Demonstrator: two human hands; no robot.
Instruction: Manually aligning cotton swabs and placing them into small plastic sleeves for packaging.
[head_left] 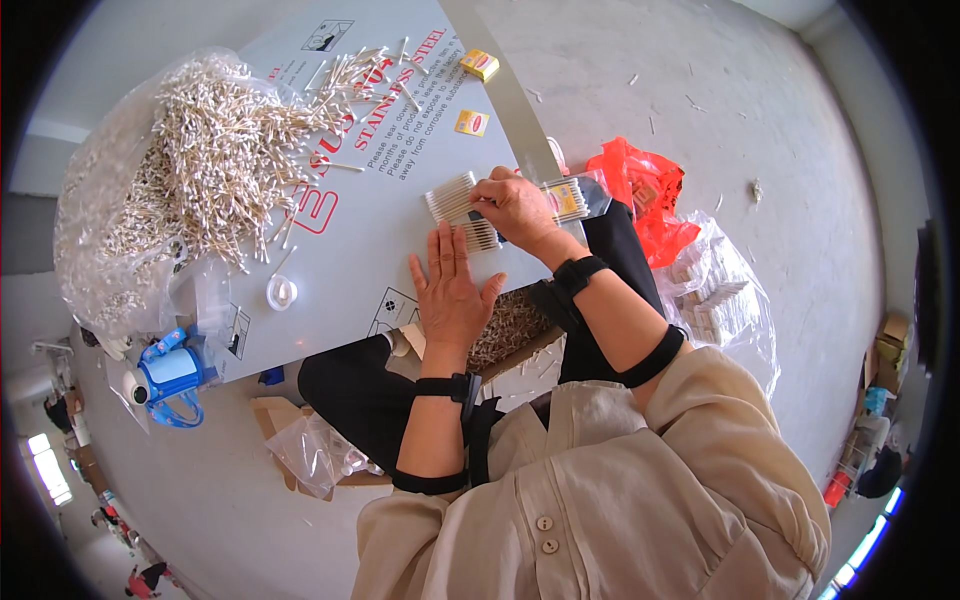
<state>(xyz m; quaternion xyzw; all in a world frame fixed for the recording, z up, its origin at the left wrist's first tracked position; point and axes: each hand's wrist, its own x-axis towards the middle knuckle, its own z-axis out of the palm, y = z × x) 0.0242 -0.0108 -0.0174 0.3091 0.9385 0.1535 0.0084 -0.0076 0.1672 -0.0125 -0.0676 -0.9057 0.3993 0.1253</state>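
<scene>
Cotton swabs lie side by side in a neat row [447, 199] near the right edge of the table. My right hand [522, 210] bends over this row, thumb and fingertips pinched together on the swabs. Flat on the tabletop, my left hand [450, 300] has its fingers stretched out, the tips at the near end of a second short row [480, 236]. Part of both rows is hidden under my right hand. Just right of it is a clear pack of swabs with a yellow label [566, 200]. A large loose heap of cotton swabs [215, 150] spills from a clear bag at the left.
Two small yellow boxes [480, 65] [471, 122] sit farther back on the grey table [350, 265]. A small round white container [281, 292] and a blue bottle [172, 372] are at left. Below are a carton of swabs [510, 330], a red bag [650, 215] and a clear bag of packs [720, 310].
</scene>
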